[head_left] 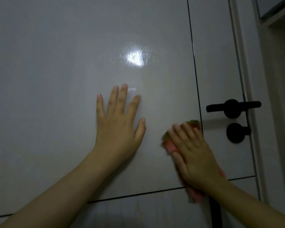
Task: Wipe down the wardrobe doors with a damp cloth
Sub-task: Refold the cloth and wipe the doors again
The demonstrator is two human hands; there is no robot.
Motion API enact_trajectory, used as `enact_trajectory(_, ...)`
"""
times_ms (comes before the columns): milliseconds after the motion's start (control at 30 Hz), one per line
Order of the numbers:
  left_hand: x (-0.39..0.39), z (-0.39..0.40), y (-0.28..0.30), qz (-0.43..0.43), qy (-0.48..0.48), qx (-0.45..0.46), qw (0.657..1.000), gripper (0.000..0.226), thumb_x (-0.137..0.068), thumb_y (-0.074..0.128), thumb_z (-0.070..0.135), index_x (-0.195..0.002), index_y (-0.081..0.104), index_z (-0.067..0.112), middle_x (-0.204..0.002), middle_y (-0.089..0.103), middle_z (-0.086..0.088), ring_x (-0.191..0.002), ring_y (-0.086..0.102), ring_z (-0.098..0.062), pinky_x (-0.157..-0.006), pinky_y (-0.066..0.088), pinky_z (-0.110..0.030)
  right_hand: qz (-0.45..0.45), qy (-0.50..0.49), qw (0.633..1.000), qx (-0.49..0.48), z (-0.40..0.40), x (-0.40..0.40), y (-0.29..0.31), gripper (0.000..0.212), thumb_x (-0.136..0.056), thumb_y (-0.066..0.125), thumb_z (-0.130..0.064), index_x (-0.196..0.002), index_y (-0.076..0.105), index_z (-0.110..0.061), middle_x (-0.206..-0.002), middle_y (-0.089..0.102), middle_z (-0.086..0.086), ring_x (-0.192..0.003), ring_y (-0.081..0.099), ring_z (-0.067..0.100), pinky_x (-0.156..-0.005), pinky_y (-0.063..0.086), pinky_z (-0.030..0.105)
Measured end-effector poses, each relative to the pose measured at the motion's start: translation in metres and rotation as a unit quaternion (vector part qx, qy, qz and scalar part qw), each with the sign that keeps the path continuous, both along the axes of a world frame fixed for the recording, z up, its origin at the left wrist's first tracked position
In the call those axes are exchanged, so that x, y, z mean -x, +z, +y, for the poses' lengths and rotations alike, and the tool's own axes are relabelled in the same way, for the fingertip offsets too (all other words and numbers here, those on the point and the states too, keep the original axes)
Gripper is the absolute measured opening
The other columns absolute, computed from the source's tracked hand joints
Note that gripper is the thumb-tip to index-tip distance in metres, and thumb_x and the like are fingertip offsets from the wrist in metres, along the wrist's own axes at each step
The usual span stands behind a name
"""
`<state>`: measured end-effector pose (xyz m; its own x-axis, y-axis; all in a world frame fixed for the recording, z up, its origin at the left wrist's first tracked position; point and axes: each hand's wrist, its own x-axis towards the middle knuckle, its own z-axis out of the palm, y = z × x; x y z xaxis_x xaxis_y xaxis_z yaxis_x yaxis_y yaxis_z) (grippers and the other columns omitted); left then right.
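Glossy door (72,79) under dim light: left hand (118,122) braces flat, right hand (196,155) with straight fingers presses cloth (169,146) by its right edge; overlapping strokes would suit.

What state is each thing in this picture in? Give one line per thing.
left hand: open, flat against the wardrobe door.
right hand: fingers straight, pressing the cloth on the door.
cloth: pink, pinned under the right hand.
wardrobe door: shut, glossy, streaked around the glare.
black lever handle: level.
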<state>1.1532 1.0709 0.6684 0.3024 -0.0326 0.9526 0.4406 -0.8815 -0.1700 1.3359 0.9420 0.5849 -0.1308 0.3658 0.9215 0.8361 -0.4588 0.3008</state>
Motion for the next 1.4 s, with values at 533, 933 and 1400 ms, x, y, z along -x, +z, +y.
enact_trajectory(533,-0.034,-0.031,-0.046,0.062,0.016,-0.075,0.995,0.06,-0.088,0.034,0.042,-0.135,0.052,0.009,-0.14,0.049,-0.019,-0.131,0.043,-0.033,-0.112,0.013,-0.055,0.147,-0.011,0.973,-0.178,-0.013,-0.031,0.023,0.06,-0.099,0.018,-0.036,-0.149,0.022,-0.004,-0.154,0.022,0.018,-0.144,0.016,0.032,-0.117,0.012,0.052)
enact_trajectory(933,-0.037,-0.033,-0.052,0.029,0.002,-0.066,0.997,0.06,-0.089,0.034,0.04,-0.135,0.051,0.006,-0.141,0.048,-0.016,-0.133,0.042,-0.031,-0.112,0.01,-0.054,0.174,-0.012,0.969,-0.175,-0.032,-0.043,-0.055,0.057,-0.098,0.021,-0.032,-0.149,0.007,-0.011,-0.157,0.01,0.006,-0.146,0.004,0.017,-0.12,0.0,0.035)
enact_trajectory(1400,-0.033,-0.027,-0.052,0.036,-0.013,-0.061,0.997,0.061,-0.088,0.033,0.041,-0.135,0.05,0.005,-0.145,0.043,-0.014,-0.137,0.037,-0.027,-0.112,0.004,-0.052,0.343,-0.039,0.868,-0.358,-0.031,-0.048,-0.069,0.065,-0.097,0.012,-0.04,-0.149,0.009,-0.002,-0.158,0.009,0.014,-0.146,0.005,0.028,-0.119,0.0,0.04)
